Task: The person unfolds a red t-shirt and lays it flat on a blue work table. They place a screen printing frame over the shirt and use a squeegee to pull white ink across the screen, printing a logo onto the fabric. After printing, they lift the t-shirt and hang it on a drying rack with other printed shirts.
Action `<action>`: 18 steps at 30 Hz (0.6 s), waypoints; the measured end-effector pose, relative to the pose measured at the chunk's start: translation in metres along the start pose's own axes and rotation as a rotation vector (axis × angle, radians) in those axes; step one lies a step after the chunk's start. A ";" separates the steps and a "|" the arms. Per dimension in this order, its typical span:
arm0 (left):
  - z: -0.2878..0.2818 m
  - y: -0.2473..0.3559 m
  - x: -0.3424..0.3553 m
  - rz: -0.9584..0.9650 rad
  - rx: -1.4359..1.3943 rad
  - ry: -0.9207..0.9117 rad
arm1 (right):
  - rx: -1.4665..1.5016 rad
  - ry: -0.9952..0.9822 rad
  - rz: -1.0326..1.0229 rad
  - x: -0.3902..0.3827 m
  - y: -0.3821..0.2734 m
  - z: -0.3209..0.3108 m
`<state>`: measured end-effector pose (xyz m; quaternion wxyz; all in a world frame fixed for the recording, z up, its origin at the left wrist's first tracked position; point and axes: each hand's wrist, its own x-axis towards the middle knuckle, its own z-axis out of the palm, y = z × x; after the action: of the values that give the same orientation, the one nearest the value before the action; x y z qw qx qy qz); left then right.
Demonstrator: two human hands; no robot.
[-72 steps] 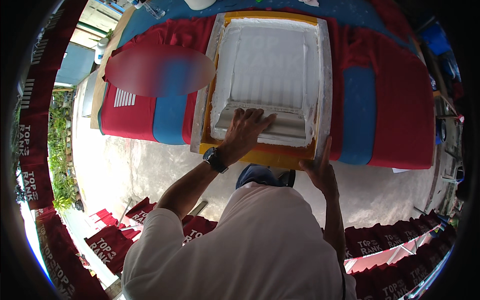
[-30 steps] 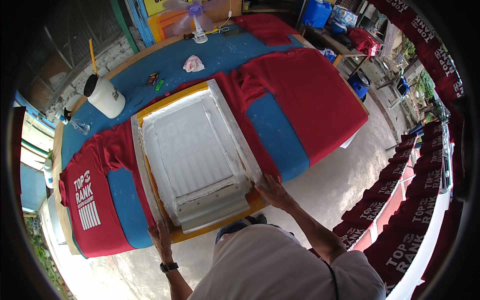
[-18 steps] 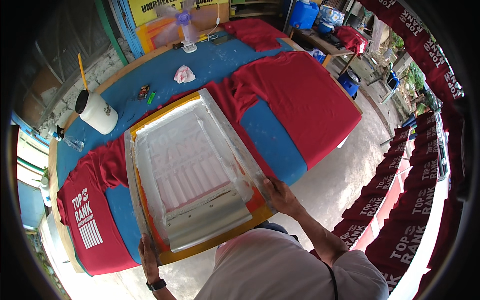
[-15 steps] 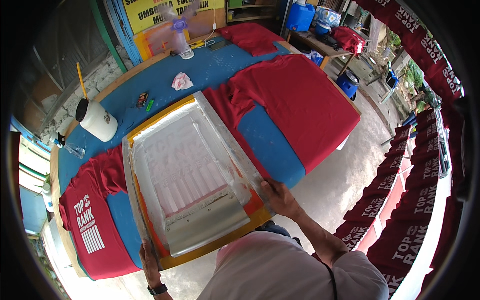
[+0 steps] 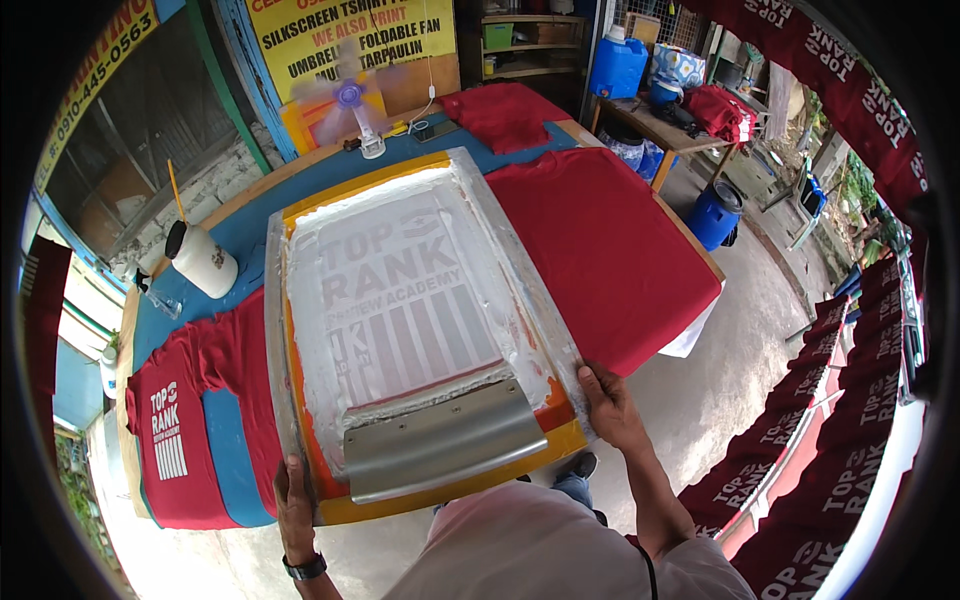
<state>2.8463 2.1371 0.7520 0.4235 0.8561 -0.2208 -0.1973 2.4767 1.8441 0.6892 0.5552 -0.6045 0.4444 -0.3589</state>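
Observation:
My left hand [image 5: 296, 500] grips the left rail of a large screen-printing frame [image 5: 547, 340] near its front corner. My right hand [image 5: 610, 405] is closed on the opposite rail, thumb upward. The frame, yellow and grey, appears raised and slightly tilted above the blue-topped table. White ink rims its pale mesh [image 5: 400, 250], which shows lettering and vertical stripes. A metal squeegee [image 5: 445, 440] lies inside along the near end. A red shirt [image 5: 190, 490] with a white print spreads at the left; a plain red shirt [image 5: 610, 270] lies at the right, partly behind the frame.
A white tub [image 5: 205, 262] with a stick and a spray bottle [image 5: 160, 300] stand at back left. A blurred fan [image 5: 349, 95] stands at the back edge. Blue containers [image 5: 714, 215] sit beside a side bench at right. Printed red shirts [image 5: 760, 450] hang low at right.
My left hand has left the squeegee for the frame's left rail. Both hands have lifted the frame and shifted it toward the back and right, covering more of the right shirt.

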 end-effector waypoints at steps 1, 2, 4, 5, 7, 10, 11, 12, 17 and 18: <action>0.035 0.009 -0.019 0.098 -0.115 -0.013 | 0.011 0.000 0.013 -0.001 0.011 -0.036; 0.069 0.020 -0.037 0.066 -0.122 0.012 | 0.021 -0.002 0.034 -0.003 0.021 -0.074; 0.129 0.041 -0.062 0.055 -0.126 -0.039 | 0.083 0.007 0.044 -0.007 0.040 -0.148; 0.153 0.051 -0.074 0.025 -0.093 -0.115 | 0.074 0.015 0.058 -0.011 0.049 -0.184; 0.215 0.061 -0.100 0.049 -0.217 -0.191 | 0.082 0.032 0.063 -0.017 0.068 -0.254; 0.302 0.064 -0.128 0.155 -0.320 -0.236 | 0.013 0.059 0.107 -0.016 0.092 -0.346; 0.326 0.063 -0.134 0.148 -0.309 -0.248 | -0.014 0.078 0.151 -0.014 0.100 -0.371; 0.347 0.059 -0.140 0.141 -0.298 -0.260 | -0.012 0.093 0.132 -0.012 0.108 -0.392; 0.425 0.053 -0.160 0.458 0.122 -0.221 | -0.088 0.067 0.162 0.025 0.133 -0.473; 0.439 0.058 -0.161 0.504 0.174 -0.217 | -0.103 0.063 0.173 0.036 0.137 -0.485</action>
<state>2.4708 1.9129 0.5758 0.3581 0.7813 -0.4867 -0.1567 2.0206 1.6408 0.6124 0.5381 -0.5798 0.5302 -0.3053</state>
